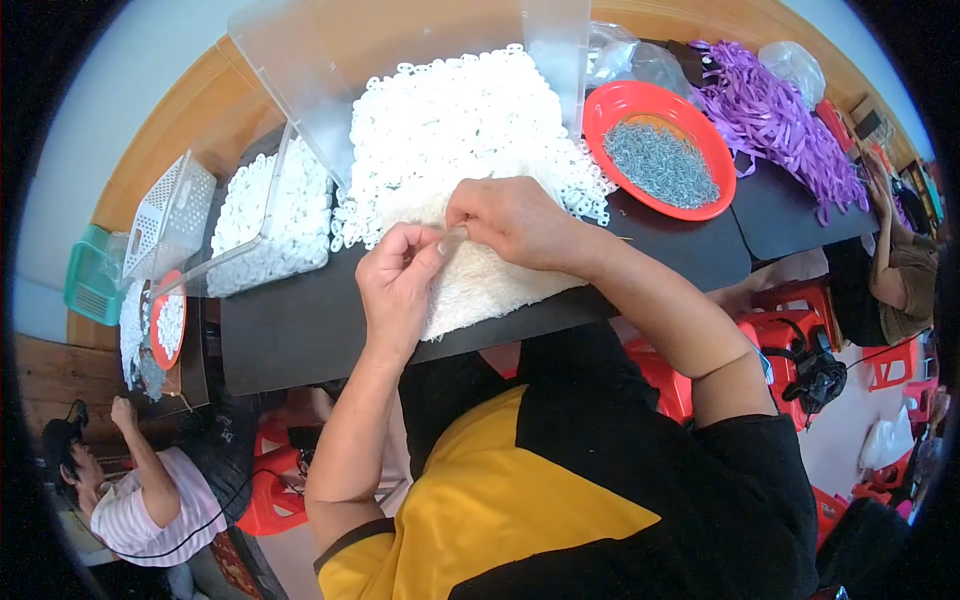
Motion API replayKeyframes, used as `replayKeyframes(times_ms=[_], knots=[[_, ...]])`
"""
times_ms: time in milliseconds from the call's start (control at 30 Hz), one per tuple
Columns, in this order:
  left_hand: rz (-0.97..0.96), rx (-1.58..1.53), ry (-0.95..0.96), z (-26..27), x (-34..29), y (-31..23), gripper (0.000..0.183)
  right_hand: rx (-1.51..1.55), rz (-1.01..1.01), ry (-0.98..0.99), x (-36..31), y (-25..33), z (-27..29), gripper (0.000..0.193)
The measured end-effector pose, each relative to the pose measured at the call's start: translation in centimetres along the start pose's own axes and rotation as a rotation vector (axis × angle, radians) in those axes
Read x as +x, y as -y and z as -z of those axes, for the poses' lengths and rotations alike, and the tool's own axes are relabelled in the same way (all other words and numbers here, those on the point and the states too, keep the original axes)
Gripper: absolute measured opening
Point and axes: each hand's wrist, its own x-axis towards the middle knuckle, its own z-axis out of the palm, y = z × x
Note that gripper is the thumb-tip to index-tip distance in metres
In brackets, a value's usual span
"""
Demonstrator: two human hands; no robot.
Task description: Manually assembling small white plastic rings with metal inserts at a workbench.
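Observation:
My left hand (395, 290) and my right hand (525, 222) meet above a cream fluffy cloth (490, 297) near the table's front edge. Thumb and fingertips of both are pinched together around something small and pale, too little of which shows to name it. Just beyond my hands lies a large heap of small white ring-shaped plastic pieces (455, 120), spilling from a clear plastic bin (300, 70). To the right of the heap, a red plate (612, 100) holds many thin grey metal nails (660, 165).
Left of the heap sits a clear box of white pieces (270, 215). Purple ribbons (770, 120) pile up at the far right. A white basket (165, 220) and a green basket (90, 275) stand far left. People sit nearby: one in a striped shirt (150, 510), another at the right (900, 290).

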Motion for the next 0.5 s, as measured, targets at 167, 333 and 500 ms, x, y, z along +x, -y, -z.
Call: replayKeyframes(times_ms=[167, 333, 500], knots=[[-0.029, 0.095, 0.004, 0.6, 0.1, 0.3, 0.005, 0.058, -0.120, -0.006, 0.2, 0.4, 0.4, 0.010], [-0.266, 0.390, -0.001, 0.1, 0.1, -0.3, 0.008, -0.032, -0.031, -0.013, 0.1, 0.3, 0.1, 0.010], [0.258, -0.265, 0.003, -0.3, -0.2, -1.8, 0.010, -0.244, 0.168, -0.029, -0.2, 0.4, -0.7, 0.009]])
